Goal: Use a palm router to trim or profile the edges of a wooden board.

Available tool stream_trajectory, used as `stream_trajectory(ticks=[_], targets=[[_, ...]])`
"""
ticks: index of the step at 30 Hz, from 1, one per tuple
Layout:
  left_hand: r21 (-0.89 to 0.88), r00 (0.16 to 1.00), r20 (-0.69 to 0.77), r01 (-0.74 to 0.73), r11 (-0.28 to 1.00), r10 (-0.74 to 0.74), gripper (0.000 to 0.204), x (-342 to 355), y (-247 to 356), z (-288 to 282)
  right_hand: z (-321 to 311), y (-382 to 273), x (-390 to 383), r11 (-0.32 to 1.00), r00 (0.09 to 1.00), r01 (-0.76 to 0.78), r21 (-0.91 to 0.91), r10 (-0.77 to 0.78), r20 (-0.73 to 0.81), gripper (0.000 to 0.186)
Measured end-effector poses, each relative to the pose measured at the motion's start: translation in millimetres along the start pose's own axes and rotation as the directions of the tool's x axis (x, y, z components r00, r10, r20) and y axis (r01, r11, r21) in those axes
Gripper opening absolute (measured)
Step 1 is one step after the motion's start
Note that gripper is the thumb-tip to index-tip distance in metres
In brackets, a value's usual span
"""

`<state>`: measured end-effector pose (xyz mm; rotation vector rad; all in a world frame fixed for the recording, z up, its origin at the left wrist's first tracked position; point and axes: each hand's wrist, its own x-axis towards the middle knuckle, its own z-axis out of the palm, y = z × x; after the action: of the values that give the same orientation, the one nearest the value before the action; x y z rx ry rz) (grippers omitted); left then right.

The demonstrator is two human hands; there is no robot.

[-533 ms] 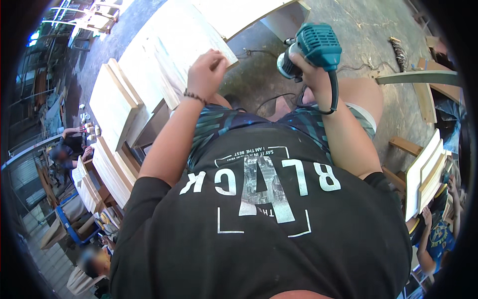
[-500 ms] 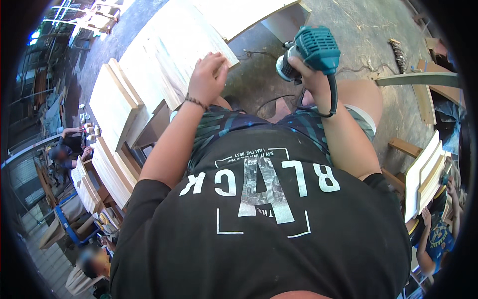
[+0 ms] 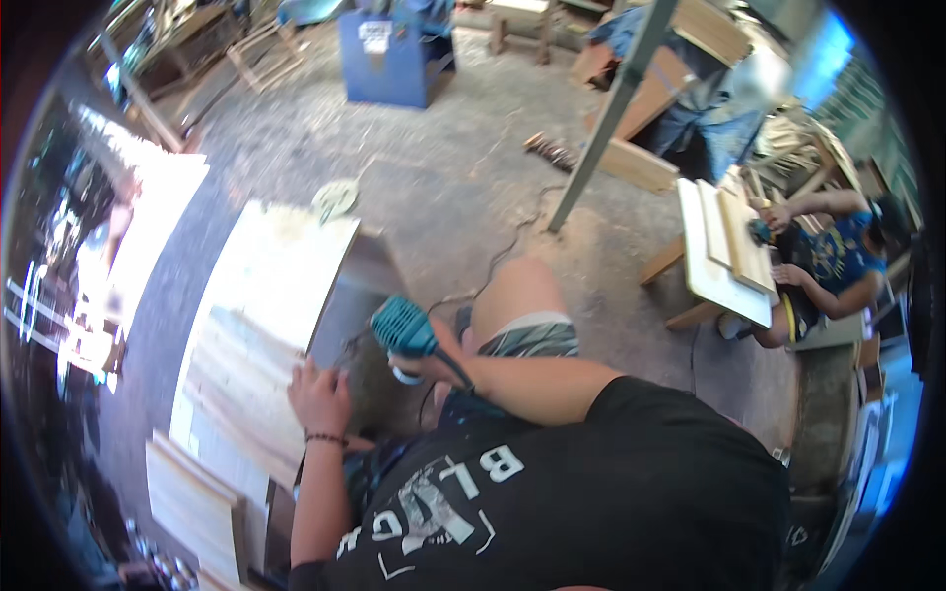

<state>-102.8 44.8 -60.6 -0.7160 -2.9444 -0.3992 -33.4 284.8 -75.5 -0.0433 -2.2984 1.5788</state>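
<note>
My left hand [image 3: 319, 399], a dark beaded bracelet on its wrist, lies with fingers apart on the near edge of a pale wooden board [image 3: 241, 360]. Just to the right, my right hand [image 3: 431, 367] is wrapped around a teal trim router [image 3: 402, 326]. The router is held in the air beside the board's edge, above my lap, its black cord trailing over my right forearm. My arm and the motor housing hide most of its base. Farther off, a brighter pale panel [image 3: 286, 258] continues the work surface.
Stacked panels [image 3: 192, 497] stand at the lower left. A slanted metal post [image 3: 611, 123] rises ahead, near a cable on the floor. At right, a person [image 3: 838, 246] works over boards on a small table [image 3: 734, 300]. A blue box [image 3: 384, 64] stands at the back.
The view has swung to the right and up, bringing in more floor and the person at right. The router now appears closer to my left hand, which stays at the board's edge.
</note>
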Motion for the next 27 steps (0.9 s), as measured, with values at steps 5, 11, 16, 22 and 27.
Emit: stream_trajectory(ticks=[5,11,16,22,27], targets=[[-0.007,0.995,-0.094,-0.031,0.999,0.031,0.014,1,-10,4,-1,12,-14,0.994,0.993,-0.097,0.057,0.100,-0.057,0.071],[-0.026,0.988,-0.146,-0.061,0.998,0.056,0.017,-2,-6,5,-4,7,-11,0.986,0.986,-0.157,0.056,0.160,-0.044,0.068],[-0.418,0.964,-0.159,-0.262,0.870,0.215,0.053,-2,13,7,1,7,-14,0.986,0.992,-0.051,0.160,0.069,-0.104,0.067],[-0.940,0.974,0.067,-0.012,0.341,0.218,0.119,-11,68,7,14,13,-11,0.937,0.996,-0.073,0.341,0.049,0.078,0.068],[-0.951,0.981,0.123,0.072,0.302,0.153,0.130,-6,79,2,18,22,-9,0.973,0.985,0.170,0.156,-0.171,-0.009,0.068]])
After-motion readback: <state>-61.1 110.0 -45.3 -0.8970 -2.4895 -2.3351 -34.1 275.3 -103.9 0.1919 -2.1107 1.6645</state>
